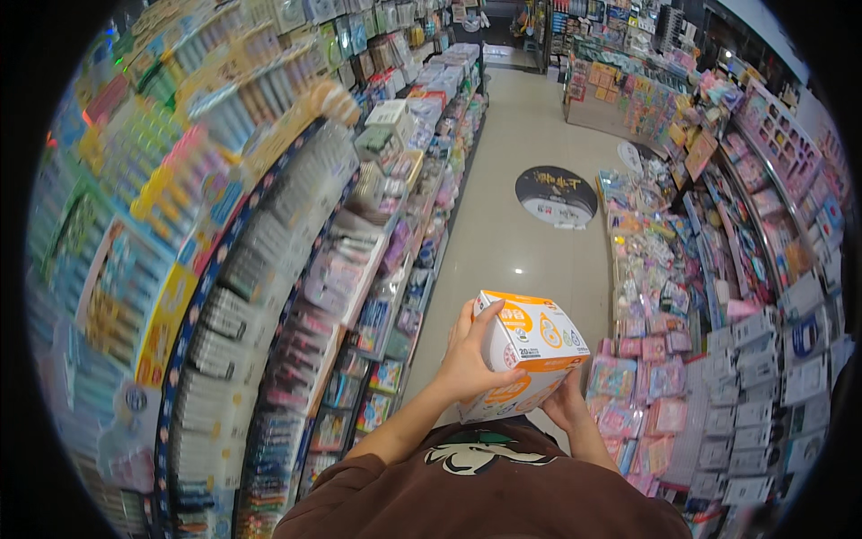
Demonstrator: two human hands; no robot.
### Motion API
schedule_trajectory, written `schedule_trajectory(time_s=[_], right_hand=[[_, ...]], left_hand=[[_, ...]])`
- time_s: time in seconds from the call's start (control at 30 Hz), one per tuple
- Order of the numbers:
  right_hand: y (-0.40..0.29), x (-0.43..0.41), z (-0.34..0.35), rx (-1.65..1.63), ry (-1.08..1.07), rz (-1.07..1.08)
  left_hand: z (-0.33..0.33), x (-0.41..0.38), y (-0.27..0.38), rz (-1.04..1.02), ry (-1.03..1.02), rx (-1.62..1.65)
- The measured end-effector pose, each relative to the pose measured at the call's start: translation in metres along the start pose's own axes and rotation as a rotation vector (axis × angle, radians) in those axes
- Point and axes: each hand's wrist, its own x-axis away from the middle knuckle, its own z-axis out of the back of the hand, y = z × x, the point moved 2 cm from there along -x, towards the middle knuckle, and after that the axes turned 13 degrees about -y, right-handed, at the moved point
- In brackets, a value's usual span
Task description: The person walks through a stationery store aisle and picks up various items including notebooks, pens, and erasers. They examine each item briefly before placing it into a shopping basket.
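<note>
A white and orange cardboard box [539, 337] with printed writing is held close in front of my brown shirt [485, 498]. My left hand [471, 357] grips its left side, fingers over the upper edge and thumb along the front edge. At the lower right, my right hand [568, 404] supports the box from beneath; most of its fingers are hidden behind the carton. The box is tilted, with its top and front faces in sight and its flaps closed.
On the left, long shelves hold pens [256, 236] and packaged stationery [343, 263]. Pink packaged goods [646, 397] fill a display on the right. Between them runs a tiled aisle floor [471, 249] with a round black floor sticker [556, 195]. Farther off stands a counter [619, 94].
</note>
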Motion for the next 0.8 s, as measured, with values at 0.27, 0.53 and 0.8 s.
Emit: schedule_trajectory(time_s=[0.27,0.53,0.8], right_hand=[[-0.143,-0.198,0.048,0.397,0.164,-0.278],[-0.229,-0.433,0.079,0.2,0.105,-0.11],[-0.324,-0.662,0.104,0.506,0.129,-0.001]], left_hand=[[0.072,-0.171,-0.046,-0.037,0.24,-0.189],[0.178,-0.344,-0.151,-0.196,0.254,-0.272],[0.294,-0.511,-0.23,-0.211,0.278,-0.257]])
